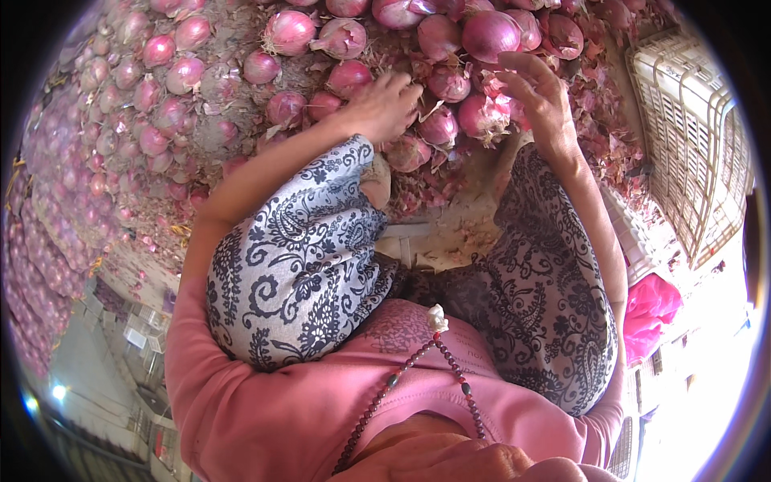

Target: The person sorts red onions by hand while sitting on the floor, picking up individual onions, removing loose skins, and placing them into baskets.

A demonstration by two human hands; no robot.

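Red onions, some with dry roots and loose skins, lie spread in front of me. My left hand [381,107] is over them, fingers loosely bent and apart, with nothing visible in it. Beside its fingers are a red onion [349,79] and another onion [438,126]. My right hand [538,100] is open, fingers curved and spread, its palm side near a large rooted onion [483,117]. Just beyond its fingertips rests a big glossy onion [491,36]. Both hands are apart from each other, with several onions between them.
Loose onion skins [598,120] litter the ground on the right. A pale plastic crate [691,136] stands at the far right, with a pink bag [650,317] nearer. Filled onion sacks [48,265] are stacked at left. My patterned trouser knees [297,249] flank the work area.
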